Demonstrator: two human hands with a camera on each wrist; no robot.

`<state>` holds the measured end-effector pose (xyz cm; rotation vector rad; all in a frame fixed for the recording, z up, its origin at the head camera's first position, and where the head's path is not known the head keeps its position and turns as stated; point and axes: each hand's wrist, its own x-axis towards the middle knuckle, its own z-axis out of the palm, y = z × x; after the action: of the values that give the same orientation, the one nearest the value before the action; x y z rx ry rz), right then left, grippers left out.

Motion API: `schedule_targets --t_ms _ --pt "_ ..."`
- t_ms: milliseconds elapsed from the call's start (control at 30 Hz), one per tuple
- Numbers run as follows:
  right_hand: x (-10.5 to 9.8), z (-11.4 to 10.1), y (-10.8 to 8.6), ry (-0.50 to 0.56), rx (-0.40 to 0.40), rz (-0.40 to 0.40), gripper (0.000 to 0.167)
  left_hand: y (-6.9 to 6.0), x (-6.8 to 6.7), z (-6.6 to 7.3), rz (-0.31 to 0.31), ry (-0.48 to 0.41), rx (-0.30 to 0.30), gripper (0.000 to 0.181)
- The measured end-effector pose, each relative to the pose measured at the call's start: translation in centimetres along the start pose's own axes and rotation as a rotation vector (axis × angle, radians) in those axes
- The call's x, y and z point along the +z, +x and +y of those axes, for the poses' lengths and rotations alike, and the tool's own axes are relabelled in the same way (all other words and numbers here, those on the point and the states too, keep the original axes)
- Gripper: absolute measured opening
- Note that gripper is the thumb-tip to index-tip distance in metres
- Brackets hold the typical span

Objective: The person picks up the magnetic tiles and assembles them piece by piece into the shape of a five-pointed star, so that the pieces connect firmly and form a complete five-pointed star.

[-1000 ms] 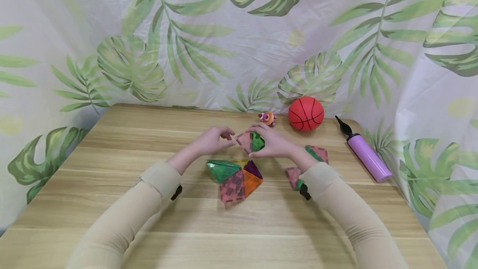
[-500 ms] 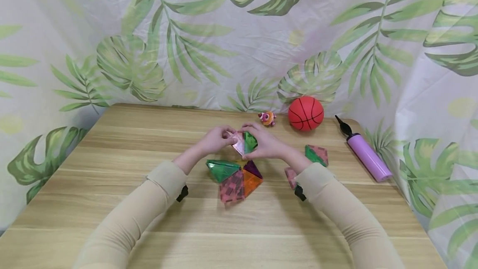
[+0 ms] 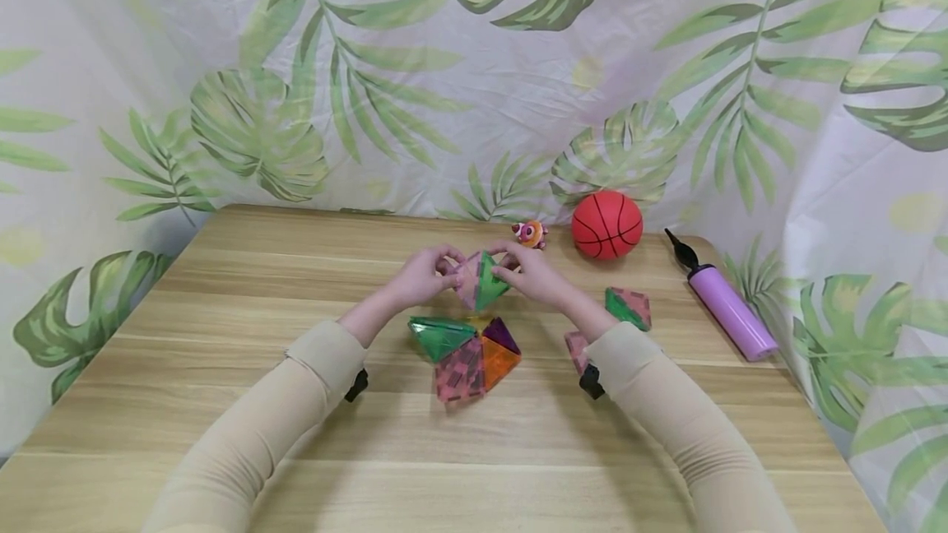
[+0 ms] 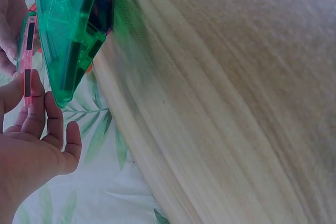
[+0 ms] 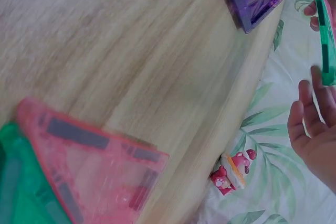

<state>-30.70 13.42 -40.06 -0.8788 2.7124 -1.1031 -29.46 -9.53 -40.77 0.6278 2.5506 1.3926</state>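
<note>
Pink [image 3: 467,280] and green [image 3: 490,284] triangular magnetic tiles, joined edge to edge, are held up above the far middle of the table. My left hand [image 3: 424,276] pinches the pink side; the left wrist view shows its thumb and fingers on the pink tile's edge [image 4: 28,72]. On the other side my right hand [image 3: 537,274] pinches the green tile, seen edge-on [image 5: 326,45] in the right wrist view. Just nearer on the table lies a group of magnetic tiles: green [image 3: 443,338], pink [image 3: 461,373], orange [image 3: 500,363], purple [image 3: 502,335] and a partly hidden yellow one.
Another pink-and-green tile pair [image 3: 629,307] lies at the right, with a pink tile [image 3: 576,349] partly behind the right sleeve. Along the back stand a small toy figure [image 3: 530,234] and a red ball [image 3: 607,225]. A purple hand pump [image 3: 729,311] lies by the right edge.
My left hand has moved in and taken hold of the pink tile. The joined tiles have shifted left and turned. My right hand has changed its grip to the green tile's right side.
</note>
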Motion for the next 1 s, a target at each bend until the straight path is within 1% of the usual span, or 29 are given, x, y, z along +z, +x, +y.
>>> schedule_targets --t_ms 133,300,433,533,600,700,767,900,1000 --pt "-0.1 0.1 0.0 0.059 0.029 -0.016 0.033 0.0 0.1 -0.1 -0.004 0.013 0.004 0.028" --pt "-0.2 0.5 0.1 0.161 0.023 -0.05 0.033 0.1 -0.1 -0.2 -0.005 0.057 0.005 0.025" --pt "-0.2 0.6 0.0 0.262 0.019 -0.111 0.034 0.2 -0.2 -0.4 -0.045 0.083 0.011 0.022" --pt "0.1 0.9 0.1 0.316 0.032 -0.146 0.034 0.2 -0.2 -0.6 -0.08 0.084 0.002 0.023" --pt "0.4 1.5 0.3 0.331 0.034 -0.156 0.033 0.2 -0.1 -0.8 -0.092 0.073 0.0 0.023" --pt "0.7 1.9 0.4 0.35 0.045 -0.172 0.033 0.2 -0.1 -1.1 -0.101 0.059 0.0 0.023" --pt "0.9 2.0 0.4 0.346 0.058 -0.184 0.033 0.1 0.0 -1.4 -0.108 0.049 -0.014 0.023" --pt "1.3 2.1 0.5 0.287 0.085 -0.19 0.034 0.0 0.2 -1.8 -0.123 0.035 -0.061 0.022" --pt "1.5 2.3 0.6 0.236 0.096 -0.188 0.035 -0.1 0.4 -2.0 -0.128 0.032 -0.078 0.023"
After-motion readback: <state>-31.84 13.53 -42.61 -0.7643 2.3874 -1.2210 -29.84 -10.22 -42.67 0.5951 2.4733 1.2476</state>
